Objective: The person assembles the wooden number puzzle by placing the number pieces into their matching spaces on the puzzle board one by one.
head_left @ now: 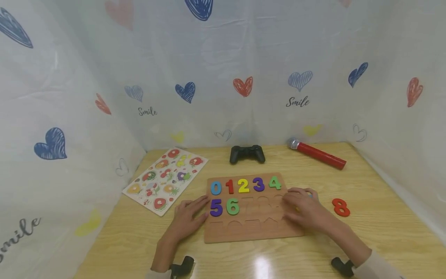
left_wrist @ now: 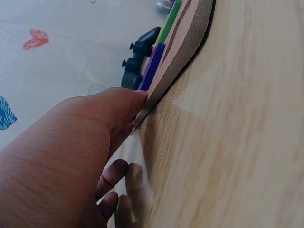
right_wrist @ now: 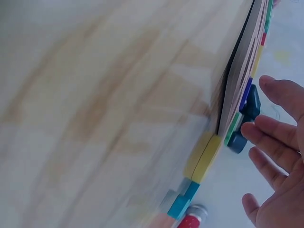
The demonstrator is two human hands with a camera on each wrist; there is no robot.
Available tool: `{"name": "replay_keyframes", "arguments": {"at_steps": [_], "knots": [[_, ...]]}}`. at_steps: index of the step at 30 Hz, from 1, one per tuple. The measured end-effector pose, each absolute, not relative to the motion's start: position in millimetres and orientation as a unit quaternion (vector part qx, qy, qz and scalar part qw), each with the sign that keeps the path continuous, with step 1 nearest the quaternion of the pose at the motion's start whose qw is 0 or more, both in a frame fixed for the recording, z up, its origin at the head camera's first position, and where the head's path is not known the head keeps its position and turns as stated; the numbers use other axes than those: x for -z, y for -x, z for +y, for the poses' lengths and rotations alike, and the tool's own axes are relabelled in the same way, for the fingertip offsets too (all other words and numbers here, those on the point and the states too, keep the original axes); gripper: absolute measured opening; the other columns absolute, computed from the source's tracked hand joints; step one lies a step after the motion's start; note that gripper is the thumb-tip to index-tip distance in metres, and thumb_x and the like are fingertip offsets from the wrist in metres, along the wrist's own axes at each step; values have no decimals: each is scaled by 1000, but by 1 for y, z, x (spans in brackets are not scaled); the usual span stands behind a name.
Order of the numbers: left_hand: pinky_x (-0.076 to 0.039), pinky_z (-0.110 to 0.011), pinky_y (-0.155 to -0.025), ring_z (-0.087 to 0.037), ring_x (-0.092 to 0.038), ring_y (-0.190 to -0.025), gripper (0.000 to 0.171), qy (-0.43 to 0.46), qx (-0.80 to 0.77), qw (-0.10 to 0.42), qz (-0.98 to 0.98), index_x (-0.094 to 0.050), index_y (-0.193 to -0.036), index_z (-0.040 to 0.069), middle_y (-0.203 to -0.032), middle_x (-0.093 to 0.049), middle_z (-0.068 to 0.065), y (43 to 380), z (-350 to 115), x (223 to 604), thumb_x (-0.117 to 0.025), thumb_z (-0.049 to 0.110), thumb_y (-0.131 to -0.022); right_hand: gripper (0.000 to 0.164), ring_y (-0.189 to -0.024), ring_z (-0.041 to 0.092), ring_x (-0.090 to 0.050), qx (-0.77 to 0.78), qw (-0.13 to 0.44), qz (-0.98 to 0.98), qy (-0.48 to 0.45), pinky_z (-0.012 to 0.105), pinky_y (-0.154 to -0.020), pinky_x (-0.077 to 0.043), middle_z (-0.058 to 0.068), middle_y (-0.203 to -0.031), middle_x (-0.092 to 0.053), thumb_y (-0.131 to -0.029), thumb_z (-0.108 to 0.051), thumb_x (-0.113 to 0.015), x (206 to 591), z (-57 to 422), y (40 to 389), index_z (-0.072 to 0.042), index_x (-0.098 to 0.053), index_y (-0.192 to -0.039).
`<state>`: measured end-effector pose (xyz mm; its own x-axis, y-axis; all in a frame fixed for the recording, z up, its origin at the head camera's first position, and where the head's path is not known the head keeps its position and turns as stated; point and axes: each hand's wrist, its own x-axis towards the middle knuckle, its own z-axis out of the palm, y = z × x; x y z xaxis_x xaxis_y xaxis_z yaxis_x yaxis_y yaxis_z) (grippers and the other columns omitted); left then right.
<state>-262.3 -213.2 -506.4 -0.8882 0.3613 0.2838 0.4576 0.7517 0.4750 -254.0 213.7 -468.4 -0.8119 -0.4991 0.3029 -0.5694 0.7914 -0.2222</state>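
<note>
A brown number board (head_left: pixel 244 233) lies on the table, with coloured numerals 0 to 4 along its top row. Below them sit a purple 5 (head_left: pixel 216 207) and a green 6 (head_left: pixel 228 206); other recesses are bare. My left hand (head_left: pixel 188 217) touches the board's left edge with thumb and fingertips. Over the right edge reaches my right hand (head_left: pixel 306 209), fingers spread and holding nothing. A yellow piece (right_wrist: pixel 202 156) and a blue piece (right_wrist: pixel 184 200) lie beside that edge, mostly hidden by this hand in the head view. Farther right is a red 8 (head_left: pixel 341 207).
A fruit-picture board (head_left: pixel 142 193) lies at an angle on the left. Behind the number board are a black game controller (head_left: pixel 247 152) and, to its right, a red microphone (head_left: pixel 318 153). A white curtain (head_left: pixel 216 46) with hearts encloses the table.
</note>
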Motion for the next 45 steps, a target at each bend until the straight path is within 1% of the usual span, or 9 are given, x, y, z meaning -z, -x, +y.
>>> {"name": "replay_keyframes", "arguments": {"at_steps": [6, 11, 17, 22, 25, 35, 40, 45], "knots": [[-29, -52, -91, -27, -47, -116, 51, 217, 272, 86, -934, -57, -144, 19, -151, -49, 3, 261, -213, 505, -64, 39, -97, 36, -126, 32, -48, -166, 108, -945, -260, 62, -100, -21, 2, -119, -68, -84, -26, -82, 468, 223, 253, -14, -70, -114], [-29, -51, -89, -27, -47, -115, 51, 219, 276, 92, -931, -57, -143, 19, -151, -49, 3, 260, -213, 504, -65, 38, -96, 38, -126, 33, -48, -165, 105, -949, -247, 63, -100, -20, 4, -119, -68, -82, -26, -83, 467, 232, 252, -12, -70, -115], [-29, -51, -90, -28, -46, -116, 51, 217, 282, 90, -930, -58, -143, 19, -151, -50, 3, 260, -213, 504, -65, 37, -96, 41, -126, 34, -48, -167, 102, -950, -242, 64, -98, -20, 4, -118, -68, -81, -26, -85, 465, 243, 250, -10, -69, -115], [-29, -52, -91, -27, -45, -116, 49, 214, 292, 86, -928, -59, -141, 19, -150, -50, 4, 259, -213, 504, -66, 37, -96, 43, -123, 34, -48, -179, 119, -943, -253, 64, -96, -20, 5, -117, -67, -77, -20, -87, 464, 253, 250, -9, -69, -114], [-29, -52, -92, -27, -45, -116, 49, 213, 289, 89, -929, -60, -141, 20, -150, -50, 5, 259, -213, 504, -65, 38, -96, 45, -123, 35, -48, -173, 123, -944, -252, 65, -96, -20, 7, -118, -67, -77, -19, -86, 465, 259, 251, -7, -68, -117], [-30, -51, -90, -27, -46, -115, 48, 222, 289, 105, -925, -60, -141, 18, -149, -52, 2, 259, -212, 507, -65, 36, -96, 48, -125, 40, -45, -145, 97, -959, -222, 66, -93, -22, 11, -121, -67, -78, -24, -86, 468, 277, 256, -7, -67, -118], [-28, -52, -92, -26, -45, -116, 49, 220, 294, 92, -926, -58, -142, 19, -150, -50, 2, 260, -213, 505, -65, 37, -96, 55, -128, 42, -41, -142, 73, -965, -208, 67, -93, -22, 15, -125, -65, -77, -27, -87, 467, 284, 259, -6, -65, -123], [-28, -52, -93, -25, -45, -116, 50, 220, 291, 84, -927, -58, -143, 21, -151, -48, 4, 261, -214, 506, -64, 38, -97, 60, -130, 43, -39, -150, 63, -963, -216, 68, -93, -21, 16, -128, -63, -76, -27, -87, 468, 289, 261, -5, -64, -126]]}}
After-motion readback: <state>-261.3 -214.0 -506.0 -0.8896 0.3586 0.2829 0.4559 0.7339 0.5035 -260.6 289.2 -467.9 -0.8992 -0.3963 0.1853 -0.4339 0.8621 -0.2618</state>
